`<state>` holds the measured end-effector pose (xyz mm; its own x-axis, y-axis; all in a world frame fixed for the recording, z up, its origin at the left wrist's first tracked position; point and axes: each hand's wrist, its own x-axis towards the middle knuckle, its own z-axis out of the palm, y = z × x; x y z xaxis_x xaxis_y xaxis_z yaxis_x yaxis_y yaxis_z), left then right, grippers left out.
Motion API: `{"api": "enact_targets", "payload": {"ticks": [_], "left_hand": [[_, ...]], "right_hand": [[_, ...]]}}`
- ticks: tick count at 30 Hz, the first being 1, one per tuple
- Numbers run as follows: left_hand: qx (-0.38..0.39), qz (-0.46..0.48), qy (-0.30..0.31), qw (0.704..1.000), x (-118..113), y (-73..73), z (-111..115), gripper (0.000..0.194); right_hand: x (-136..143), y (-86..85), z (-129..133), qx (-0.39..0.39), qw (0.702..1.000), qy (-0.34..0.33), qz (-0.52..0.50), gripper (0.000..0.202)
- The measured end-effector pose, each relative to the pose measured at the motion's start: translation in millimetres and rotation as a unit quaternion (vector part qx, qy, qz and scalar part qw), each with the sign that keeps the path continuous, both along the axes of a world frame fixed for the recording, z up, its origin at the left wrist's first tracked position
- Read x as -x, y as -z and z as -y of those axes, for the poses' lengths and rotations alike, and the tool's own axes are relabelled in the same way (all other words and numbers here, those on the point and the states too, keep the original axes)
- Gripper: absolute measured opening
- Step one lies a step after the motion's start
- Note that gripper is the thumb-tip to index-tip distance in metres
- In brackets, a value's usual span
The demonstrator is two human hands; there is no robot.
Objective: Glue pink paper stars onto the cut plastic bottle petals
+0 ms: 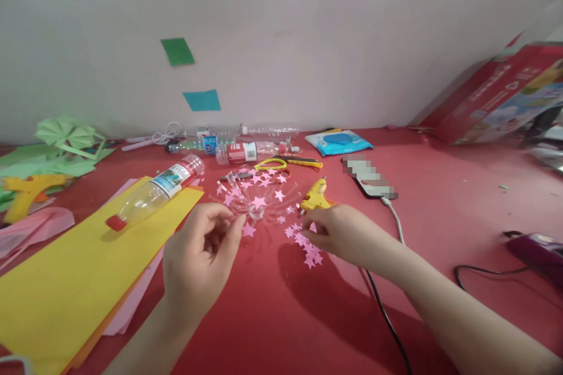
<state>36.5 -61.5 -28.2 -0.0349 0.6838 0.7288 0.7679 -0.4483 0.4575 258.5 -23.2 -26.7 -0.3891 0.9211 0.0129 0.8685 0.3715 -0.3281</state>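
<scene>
A clear plastic bottle piece cut into spread strips (256,214) lies on the red table, with pink paper stars (258,202) scattered over it. My left hand (197,252) is at its near left side, fingers curled in and thumb close to the strips; whether a strip is between them is hidden. Over a small pile of pink stars (302,240), my right hand (329,228) has its fingertips pressed together, and what they hold is too small to make out. A yellow hot glue gun (315,196) lies just behind the right hand.
Left are yellow paper sheets (145,258) bearing a plastic bottle (153,192), and another yellow glue gun (29,190). Behind lie bottles (246,153), scissors (270,164), a cutter (303,162) and a wipes pack (338,142). Right are a cabled phone (369,179) and a purple device (539,255).
</scene>
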Motion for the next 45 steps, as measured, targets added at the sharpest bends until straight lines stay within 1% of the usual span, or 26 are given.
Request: {"api": "enact_targets", "payload": {"ticks": [2,3,6,7,9,11,12,14,15,17,18,20,22,24,27,29,31,33,36,38,40,41,43,44,45], "left_hand": [[0.022,0.007,0.047,0.999,-3.7,0.1,5.2,0.010],[0.034,-0.003,0.072,0.997,-6.0,1.2,7.6,0.010],[0.075,-0.043,0.129,0.988,-13.9,8.1,13.7,0.013],[0.099,-0.050,0.143,0.984,-16.7,11.2,15.1,0.015],[0.176,-0.043,0.168,0.969,-22.6,17.7,16.7,0.019],[0.285,-0.005,0.196,0.938,-28.1,24.1,16.1,0.025],[0.346,0.026,0.208,0.914,-30.5,27.1,15.0,0.027],[0.460,0.100,0.225,0.853,-34.4,32.5,11.3,0.027],[0.502,0.136,0.229,0.823,-35.7,34.9,9.0,0.025],[0.547,0.192,0.235,0.780,-37.3,38.7,4.7,0.022],[0.557,0.217,0.237,0.766,-37.8,39.9,3.0,0.021],[0.564,0.269,0.241,0.743,-38.3,41.3,1.0,0.021],[0.556,0.317,0.248,0.727,-38.7,41.6,0.5,0.024],[0.541,0.345,0.259,0.722,-39.0,41.5,0.8,0.028],[0.522,0.355,0.272,0.726,-38.9,40.3,1.3,0.032],[0.514,0.357,0.274,0.731,-38.4,38.6,1.7,0.033],[0.512,0.357,0.273,0.733,-37.9,36.6,2.3,0.031],[0.515,0.350,0.273,0.733,-37.7,35.1,3.0,0.028],[0.515,0.329,0.273,0.743,-38.8,35.2,3.9,0.024],[0.513,0.315,0.273,0.751,-40.7,35.5,4.2,0.022],[0.513,0.311,0.271,0.753,-43.3,33.9,4.0,0.022],[0.515,0.311,0.271,0.751,-44.8,32.0,3.8,0.023],[0.521,0.314,0.269,0.747,-47.8,26.0,3.1,0.022],[0.523,0.317,0.267,0.745,-49.3,22.3,2.8,0.022],[0.524,0.320,0.264,0.744,-50.8,18.7,2.5,0.021]], "right_hand": [[6.9,9.5,-1.8,-0.016,0.990,-0.016,0.141,0.012],[11.1,15.0,-2.6,-0.020,0.986,-0.021,0.165,0.014],[20.8,29.2,-4.7,-0.035,0.982,-0.031,0.183,0.022],[22.4,32.6,-5.2,-0.042,0.981,-0.035,0.186,0.023],[23.3,37.4,-5.5,-0.055,0.979,-0.046,0.191,0.022],[23.0,40.2,-5.1,-0.065,0.977,-0.060,0.194,0.018],[22.8,40.9,-4.8,-0.068,0.976,-0.068,0.194,0.016],[22.9,40.6,-4.2,-0.075,0.975,-0.087,0.189,0.015],[23.2,39.5,-3.8,-0.078,0.975,-0.095,0.185,0.015],[23.7,35.3,-2.6,-0.085,0.975,-0.107,0.175,0.014],[23.9,32.5,-1.5,-0.090,0.976,-0.109,0.169,0.014],[24.0,26.4,2.6,-0.100,0.977,-0.107,0.156,0.015],[23.9,22.2,9.2,-0.106,0.978,-0.109,0.145,0.014],[23.3,21.9,17.6,-0.121,0.977,-0.125,0.122,0.012],[21.2,28.0,28.9,-0.174,0.971,-0.155,0.041,0.016],[19.1,32.9,33.1,-0.207,0.965,-0.162,-0.023,0.021],[16.6,35.5,33.8,-0.206,0.963,-0.155,-0.081,0.023],[14.4,35.3,31.3,-0.158,0.969,-0.130,-0.140,0.021],[12.4,31.7,25.1,-0.031,0.971,-0.058,-0.230,0.011],[12.3,28.9,22.5,0.059,0.957,-0.024,-0.283,0.006],[12.7,26.2,22.5,0.124,0.937,-0.008,-0.325,0.013],[12.8,24.8,23.2,0.147,0.928,-0.003,-0.342,0.016],[11.2,21.6,23.9,0.177,0.915,0.002,-0.362,0.016],[8.8,19.6,23.1,0.182,0.915,-0.001,-0.360,0.016],[5.2,17.6,21.0,0.170,0.922,-0.005,-0.347,0.017]]}}
